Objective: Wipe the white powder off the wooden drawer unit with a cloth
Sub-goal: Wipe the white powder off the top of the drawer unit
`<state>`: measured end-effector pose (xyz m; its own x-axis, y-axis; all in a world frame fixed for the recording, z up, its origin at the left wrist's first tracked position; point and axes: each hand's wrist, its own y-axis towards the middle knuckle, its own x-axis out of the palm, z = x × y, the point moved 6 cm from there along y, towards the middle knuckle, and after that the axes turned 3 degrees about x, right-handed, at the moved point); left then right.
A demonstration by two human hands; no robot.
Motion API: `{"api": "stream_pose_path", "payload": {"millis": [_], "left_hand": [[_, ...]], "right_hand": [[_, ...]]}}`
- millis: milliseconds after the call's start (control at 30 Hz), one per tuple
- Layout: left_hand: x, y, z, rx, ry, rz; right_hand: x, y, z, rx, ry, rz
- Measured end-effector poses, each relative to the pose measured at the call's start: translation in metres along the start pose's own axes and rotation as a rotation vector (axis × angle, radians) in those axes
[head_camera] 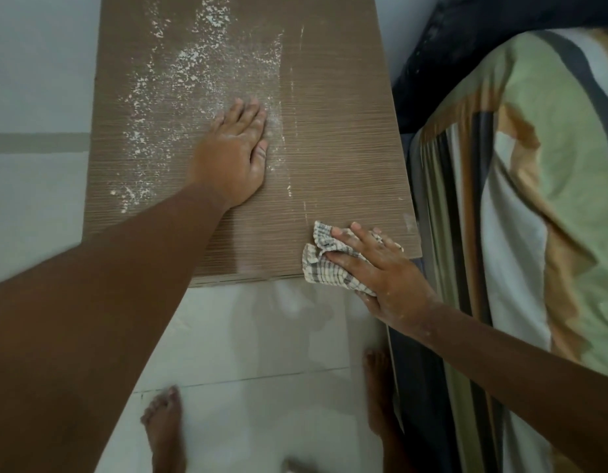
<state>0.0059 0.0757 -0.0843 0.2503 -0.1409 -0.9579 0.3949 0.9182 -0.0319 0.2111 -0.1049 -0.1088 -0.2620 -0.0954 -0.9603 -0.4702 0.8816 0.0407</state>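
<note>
The brown wooden drawer unit [343, 131] fills the upper middle of the head view, seen from above. White powder [190, 73] is scattered over its left and middle part; the right strip looks mostly wiped, with thin streaks. My left hand [236, 155] lies flat, palm down, on the top at the powder's near edge, holding nothing. My right hand [374, 264] presses a checked cloth [326, 264] onto the near right corner of the top, with the cloth hanging partly over the front edge.
A bed with a striped green, white and orange cover [541, 199] stands right against the unit's right side. Pale floor tiles [261, 353] lie in front, where my bare feet [164, 425] stand. A pale wall is to the left.
</note>
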Motion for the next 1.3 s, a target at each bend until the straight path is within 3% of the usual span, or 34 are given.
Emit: {"api": "stream_pose_path", "payload": {"millis": [233, 333, 500, 600, 733, 1000, 1167, 1300], "left_hand": [[0.001, 0.000, 0.000, -0.008, 0.014, -0.013], [0.001, 0.002, -0.001, 0.003, -0.011, -0.021], [-0.014, 0.014, -0.024, -0.036, -0.118, 0.036], [-0.022, 0.021, -0.049, -0.073, -0.075, 0.039], [-0.014, 0.021, -0.067, -0.067, -0.004, 0.002], [-0.006, 0.024, -0.077, -0.059, 0.025, 0.123], [-0.006, 0.026, -0.078, -0.030, 0.056, 0.191], [-0.006, 0.028, -0.079, 0.008, 0.100, 0.219]], "right_hand": [[0.001, -0.034, -0.028, -0.146, 0.039, -0.097], [-0.012, -0.023, -0.037, -0.120, 0.171, -0.012], [-0.044, 0.039, -0.012, 0.211, 0.484, 0.275], [-0.059, 0.087, 0.021, 0.417, 0.541, 0.313], [-0.076, 0.156, 0.072, 0.539, 0.481, 0.395], [-0.086, 0.291, 0.172, 0.650, 0.313, 0.425], [-0.060, 0.346, 0.204, 0.803, 0.148, 0.211], [-0.047, 0.378, 0.173, 0.708, 0.046, 0.110]]}}
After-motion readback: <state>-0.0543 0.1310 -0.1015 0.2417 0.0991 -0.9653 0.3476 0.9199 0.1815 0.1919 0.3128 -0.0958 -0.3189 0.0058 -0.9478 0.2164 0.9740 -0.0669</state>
